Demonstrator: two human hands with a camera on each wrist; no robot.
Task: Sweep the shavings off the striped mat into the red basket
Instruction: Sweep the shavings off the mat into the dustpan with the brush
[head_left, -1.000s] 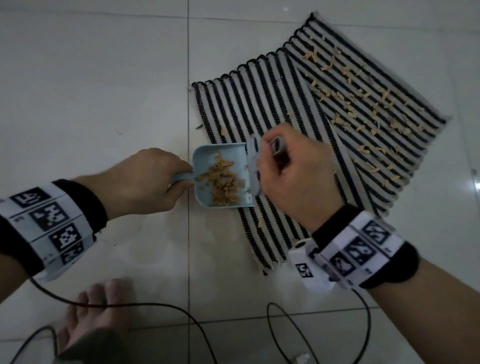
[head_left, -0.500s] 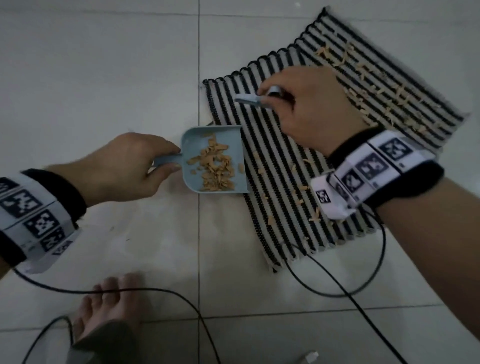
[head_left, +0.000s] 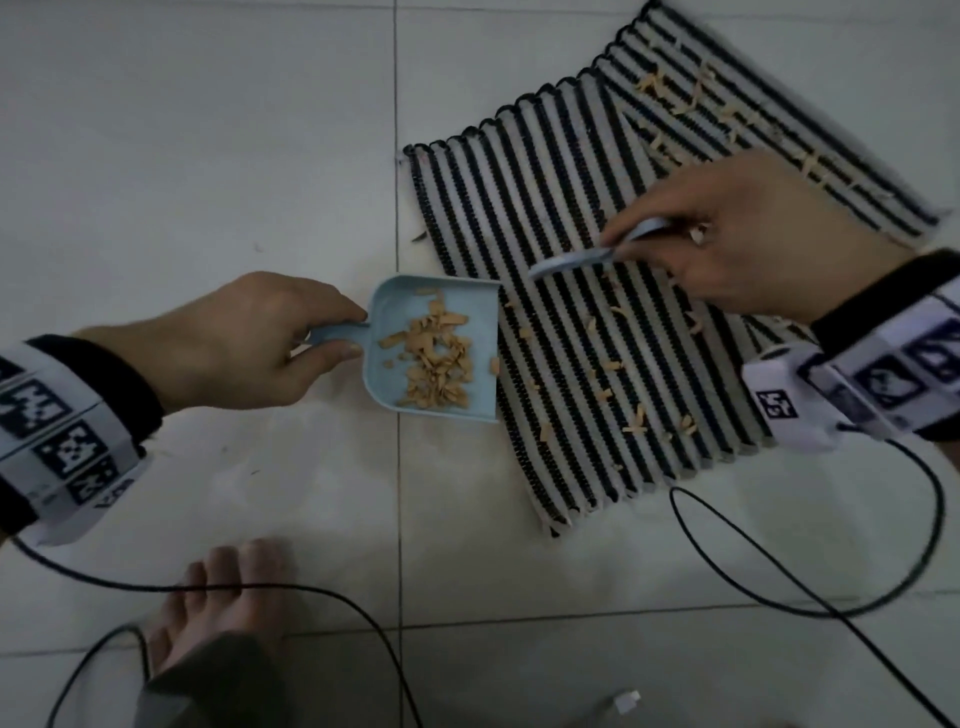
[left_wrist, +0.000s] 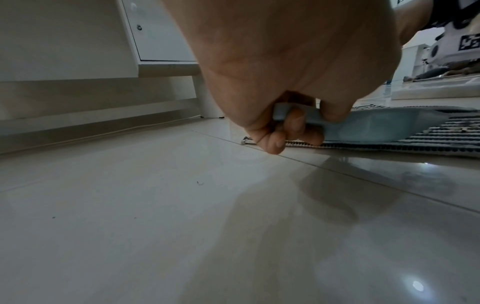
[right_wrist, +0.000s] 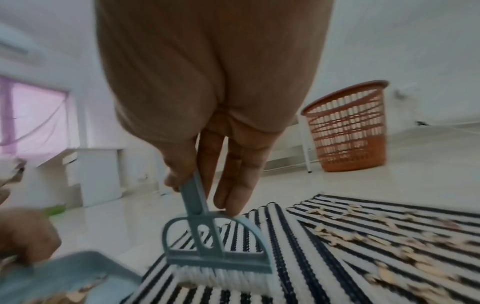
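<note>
Tan shavings (head_left: 613, 364) lie scattered over the ribbed black-and-white mat (head_left: 561, 291) and heaped in the blue dustpan (head_left: 431, 348) at its edge – left hand (head_left: 244, 343) gripping the pan's handle, right hand (head_left: 743, 244) pinching a small blue brush (right_wrist: 218, 248) – while only the right wrist view shows the slatted red basket (right_wrist: 345, 127), well apart.

You have 1 mat (head_left: 597, 291), 1 dustpan (head_left: 395, 312), 1 brush (right_wrist: 217, 246) and 1 red basket (right_wrist: 345, 131). You've got 2 hands in view, left (head_left: 244, 343) and right (head_left: 769, 244), plus 1 bare foot (head_left: 223, 603). Shavings (head_left: 436, 358) are too many to count.
</note>
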